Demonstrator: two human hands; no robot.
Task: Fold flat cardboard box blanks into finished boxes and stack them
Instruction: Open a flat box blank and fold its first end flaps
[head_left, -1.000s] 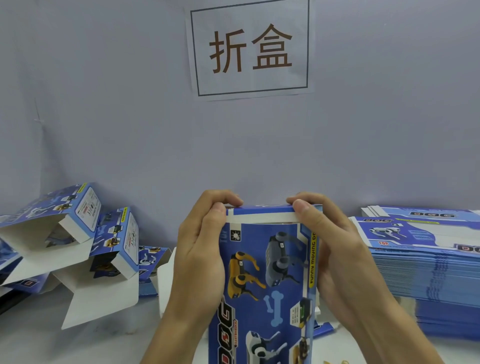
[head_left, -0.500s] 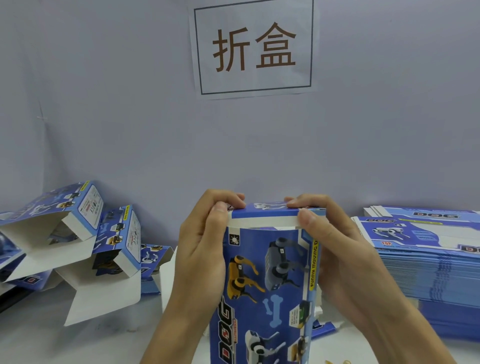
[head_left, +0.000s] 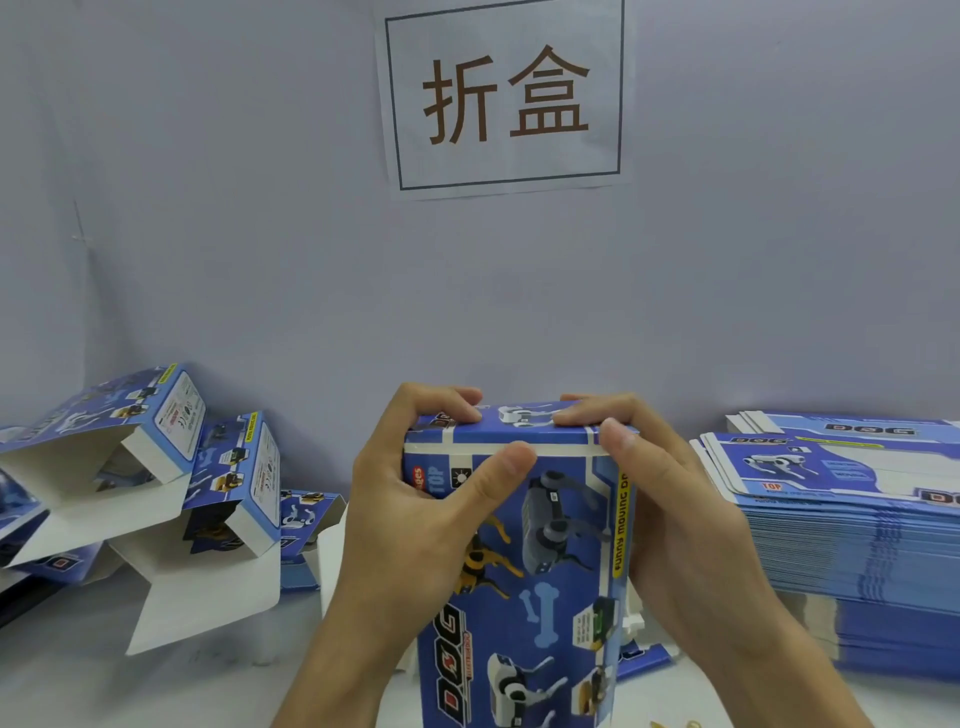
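Still plenty left: that tall stack of flat blanks (head_left: 841, 525) waits at your right on the desk (head_left: 78, 675), folded boxes (head_left: 171, 467) lie heaped left, and your left hand (head_left: 431, 499) and right hand (head_left: 670, 514) grip the upright box (head_left: 550, 571), pressing its top flap (head_left: 519, 418) closed.

Left hand (head_left: 415, 514) and right hand (head_left: 670, 519) gripping upright blue box (head_left: 540, 571), fingers (head_left: 457, 410) curled over its closed top

A white paper sign (head_left: 504, 98) with brown Chinese characters hangs on the grey wall (head_left: 234, 234).

Packing workstation, wall sign (head_left: 506, 98) reading 折盒, stacked box blanks (head_left: 852, 525), folded boxes (head_left: 156, 467)
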